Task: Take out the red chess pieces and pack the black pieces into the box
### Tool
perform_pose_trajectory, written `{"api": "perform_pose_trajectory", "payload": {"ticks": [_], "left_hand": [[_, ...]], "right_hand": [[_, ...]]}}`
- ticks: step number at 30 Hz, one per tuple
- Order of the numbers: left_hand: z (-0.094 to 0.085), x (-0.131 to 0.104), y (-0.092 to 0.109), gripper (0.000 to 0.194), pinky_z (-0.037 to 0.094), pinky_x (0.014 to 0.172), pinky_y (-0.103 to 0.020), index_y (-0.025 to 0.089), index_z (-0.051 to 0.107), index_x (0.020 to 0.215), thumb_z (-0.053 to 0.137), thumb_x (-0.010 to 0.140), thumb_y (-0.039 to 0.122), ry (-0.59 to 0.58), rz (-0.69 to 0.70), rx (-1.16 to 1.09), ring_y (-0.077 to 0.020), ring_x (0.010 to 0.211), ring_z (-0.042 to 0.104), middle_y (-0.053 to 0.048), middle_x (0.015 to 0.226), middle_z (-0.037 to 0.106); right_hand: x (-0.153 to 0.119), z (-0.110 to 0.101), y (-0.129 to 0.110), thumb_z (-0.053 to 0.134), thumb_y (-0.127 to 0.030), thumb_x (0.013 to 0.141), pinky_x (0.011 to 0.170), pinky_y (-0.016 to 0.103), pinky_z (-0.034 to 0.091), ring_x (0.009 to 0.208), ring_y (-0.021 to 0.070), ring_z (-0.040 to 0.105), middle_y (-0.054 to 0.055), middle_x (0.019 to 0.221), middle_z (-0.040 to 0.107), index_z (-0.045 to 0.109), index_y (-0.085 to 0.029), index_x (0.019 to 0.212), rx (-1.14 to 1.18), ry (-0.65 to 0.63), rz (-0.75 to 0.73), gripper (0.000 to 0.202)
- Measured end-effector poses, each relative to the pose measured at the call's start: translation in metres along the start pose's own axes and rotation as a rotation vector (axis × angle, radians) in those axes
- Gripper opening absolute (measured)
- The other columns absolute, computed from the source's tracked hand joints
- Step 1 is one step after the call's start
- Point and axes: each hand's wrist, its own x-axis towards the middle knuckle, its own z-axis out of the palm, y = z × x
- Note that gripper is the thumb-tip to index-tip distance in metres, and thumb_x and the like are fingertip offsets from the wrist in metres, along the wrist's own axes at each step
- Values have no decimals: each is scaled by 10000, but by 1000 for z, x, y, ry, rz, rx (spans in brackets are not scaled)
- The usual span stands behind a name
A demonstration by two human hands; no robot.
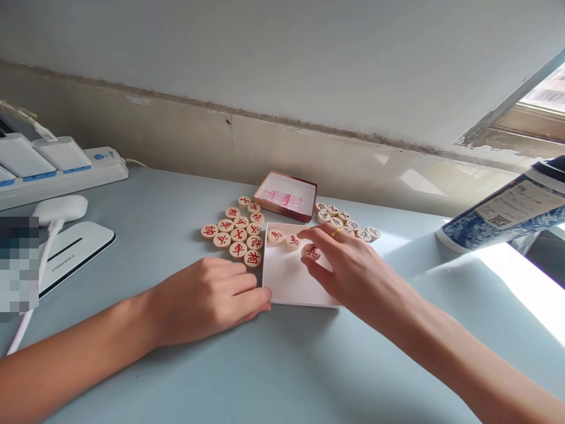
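A shallow white box (291, 285) sits on the table with red-marked Chinese chess pieces on it. Two of them, a left piece (276, 237) and a middle piece (292, 242), lie along its far side. My right hand (348, 256) reaches over the box from the right, thumb and fingers closed around a third red piece (311, 252). At the near left corner, my left hand (216, 297) has curled fingers, and its thumb and fingertips grip the box edge. Beside the box's left wall stands a group of red pieces (239, 235).
Black-marked pieces (338, 222) lie beyond my right hand, partly hidden by it. An open box lid (286, 194) with red marks rests near the wall. A blue-patterned cup (503, 206) stands right; a power strip (108, 165) and white charging pad (79, 253) lie left.
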Motion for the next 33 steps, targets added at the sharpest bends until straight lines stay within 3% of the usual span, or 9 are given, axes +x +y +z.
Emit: {"api": "perform_pose_trajectory", "payload": {"ticks": [3,6,11,17,21,26,29,33], "left_hand": [[-1,1,3,99,373,520,-317,114,624,1082,556,1010,119,21,-8,-24,-160,557,563,0,708,666],[-6,3,8,182,476,595,-294,111,606,1171,588,990,106,55,-16,-102,-160,663,650,-34,837,705],[-13,9,13,186,573,716,-307,144,626,1144,524,994,102,18,13,-225,-198,820,723,-89,1024,741],[-13,8,16,239,584,787,-289,176,646,1134,433,1040,122,1,-27,-334,-187,844,737,-73,1092,767],[-11,5,17,250,565,792,-239,217,653,1103,413,1072,153,-31,-95,-332,-150,843,719,-26,1064,759],[-11,-2,17,188,534,796,-206,215,666,1079,511,1006,137,-63,-127,-323,-119,835,675,-34,1050,689],[-16,-5,8,238,523,770,-205,212,662,1114,545,942,98,-54,-124,-278,-113,804,649,-32,998,653],[-21,-7,-9,192,505,667,-236,183,647,983,530,889,62,-96,-95,-226,-128,716,604,-32,891,627]], "right_hand": [[-20,-9,-13,589,-92,948,687,285,545,828,164,669,58,1042,683,583,-201,1027,185,145,-68,135],[-41,-5,-25,590,-67,955,750,234,562,869,125,680,40,1001,677,582,-210,975,420,239,-143,144],[-54,11,-37,625,-108,974,852,192,591,918,106,686,37,976,703,655,-181,963,619,190,-197,79],[-50,10,-36,624,-99,974,898,234,625,960,135,706,68,970,727,681,-147,940,682,241,-235,82],[-50,9,-32,579,-104,1004,901,215,613,1003,128,702,81,1000,715,684,-144,979,734,196,-253,116],[-50,4,-33,584,-120,1005,957,174,567,1060,122,690,107,1076,704,685,-114,1030,650,101,-270,105],[-51,3,-30,598,-106,981,974,253,569,1119,185,663,118,1056,719,692,-101,1010,457,159,-329,99],[-51,9,-19,585,-94,962,841,362,597,1037,234,665,123,1054,704,675,-112,1040,298,161,-286,120]]}}
